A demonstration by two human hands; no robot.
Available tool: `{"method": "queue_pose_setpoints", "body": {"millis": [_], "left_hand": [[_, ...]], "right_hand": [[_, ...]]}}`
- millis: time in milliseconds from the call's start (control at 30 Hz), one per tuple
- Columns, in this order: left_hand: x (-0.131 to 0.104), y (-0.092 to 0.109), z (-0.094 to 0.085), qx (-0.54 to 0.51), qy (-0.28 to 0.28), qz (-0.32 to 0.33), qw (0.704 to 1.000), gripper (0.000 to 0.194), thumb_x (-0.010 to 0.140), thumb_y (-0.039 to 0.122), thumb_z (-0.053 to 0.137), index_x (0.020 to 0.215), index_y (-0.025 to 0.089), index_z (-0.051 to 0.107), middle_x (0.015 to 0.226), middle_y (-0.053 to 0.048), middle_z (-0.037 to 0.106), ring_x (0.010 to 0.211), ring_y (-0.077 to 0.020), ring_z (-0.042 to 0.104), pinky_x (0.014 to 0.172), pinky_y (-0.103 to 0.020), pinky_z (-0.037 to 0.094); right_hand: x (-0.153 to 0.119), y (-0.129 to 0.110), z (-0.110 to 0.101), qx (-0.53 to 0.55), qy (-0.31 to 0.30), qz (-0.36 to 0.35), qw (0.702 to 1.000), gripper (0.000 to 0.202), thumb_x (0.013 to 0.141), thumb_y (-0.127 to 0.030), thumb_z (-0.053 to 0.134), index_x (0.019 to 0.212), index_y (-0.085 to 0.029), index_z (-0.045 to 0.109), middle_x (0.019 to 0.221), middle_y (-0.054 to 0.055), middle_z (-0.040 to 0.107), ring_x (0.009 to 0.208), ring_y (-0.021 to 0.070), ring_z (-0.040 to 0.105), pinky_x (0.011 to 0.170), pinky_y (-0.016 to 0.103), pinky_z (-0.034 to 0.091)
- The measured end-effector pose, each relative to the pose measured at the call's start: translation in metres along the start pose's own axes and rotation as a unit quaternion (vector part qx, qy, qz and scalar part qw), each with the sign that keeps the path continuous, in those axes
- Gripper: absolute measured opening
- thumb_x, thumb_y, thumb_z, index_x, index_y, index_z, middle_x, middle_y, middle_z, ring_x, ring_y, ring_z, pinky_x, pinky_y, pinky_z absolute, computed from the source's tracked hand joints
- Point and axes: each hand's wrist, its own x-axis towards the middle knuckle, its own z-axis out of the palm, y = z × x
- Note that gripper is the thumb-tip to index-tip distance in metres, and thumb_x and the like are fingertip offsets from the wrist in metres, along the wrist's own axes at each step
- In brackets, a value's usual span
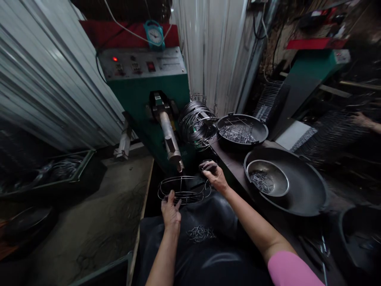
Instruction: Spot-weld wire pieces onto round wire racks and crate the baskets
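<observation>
My left hand grips the near side of a round wire basket frame, thumb up against its rings. The frame sits under the tip of the machine's metal arm, which ends just above its far rim. My right hand is closed to the right of the frame, its fingertips dark. Whatever it pinches is too dark to make out. Below the hands, a small heap of short bent wire pieces lies on the black apron over my lap.
The green machine carries a lit control panel and a blue clock. To its right are wire coils, a black pan of wire parts, and a large pan holding a metal bowl. Another person's hand shows far right.
</observation>
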Motion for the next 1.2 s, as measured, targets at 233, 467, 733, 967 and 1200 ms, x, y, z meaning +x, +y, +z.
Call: {"method": "queue_pose_setpoints", "body": {"millis": [233,467,733,967,1200], "left_hand": [[-0.01,0.001,0.003,0.0,0.017,0.097,0.995,0.047,0.049,0.034,0.079,0.076,0.018,0.044,0.072,0.006,0.046,0.066,-0.0061,0.047,0.064,-0.022,0.039],[-0.01,-0.009,-0.006,0.014,0.011,0.199,0.98,0.046,0.054,0.034,0.078,0.079,0.019,0.043,0.073,0.007,0.044,0.064,-0.0052,0.044,0.066,-0.022,0.039],[-0.012,0.0,-0.01,0.102,0.02,0.275,0.956,0.052,0.05,0.035,0.08,0.083,0.02,0.043,0.074,0.006,0.043,0.066,-0.0068,0.042,0.069,-0.024,0.038],[-0.011,0.004,-0.017,0.133,0.012,0.262,0.956,0.052,0.052,0.038,0.078,0.085,0.019,0.043,0.076,0.005,0.042,0.069,-0.0082,0.042,0.071,-0.025,0.037],[-0.014,0.005,-0.018,0.2,-0.04,0.245,0.948,0.067,0.053,0.042,0.077,0.107,0.021,0.042,0.088,0.001,0.041,0.083,-0.0126,0.045,0.083,-0.03,0.037]], "right_hand": [[-0.018,-0.003,0.012,-0.334,-0.14,-0.057,0.93,0.02,0.076,-0.015,0.057,0.095,-0.02,0.059,0.09,0.005,0.06,0.079,0.0169,0.057,0.072,0.027,0.045],[-0.03,0.008,0.024,-0.451,-0.142,-0.034,0.881,0.014,0.078,-0.012,0.059,0.09,-0.019,0.059,0.088,0.006,0.061,0.084,0.0193,0.057,0.074,0.027,0.043],[-0.039,0.019,0.023,-0.343,-0.164,0.024,0.925,0.007,0.077,-0.022,0.062,0.073,-0.019,0.058,0.067,0.0,0.059,0.061,0.0137,0.053,0.058,0.022,0.036],[-0.035,0.025,0.014,-0.252,-0.223,0.048,0.941,0.007,0.074,-0.025,0.063,0.072,-0.018,0.06,0.06,-0.003,0.055,0.055,0.0102,0.046,0.053,0.02,0.03],[-0.038,0.023,0.01,-0.226,-0.206,0.088,0.948,0.01,0.073,-0.028,0.061,0.072,-0.018,0.062,0.058,-0.004,0.053,0.053,0.0095,0.045,0.053,0.02,0.03]]}}
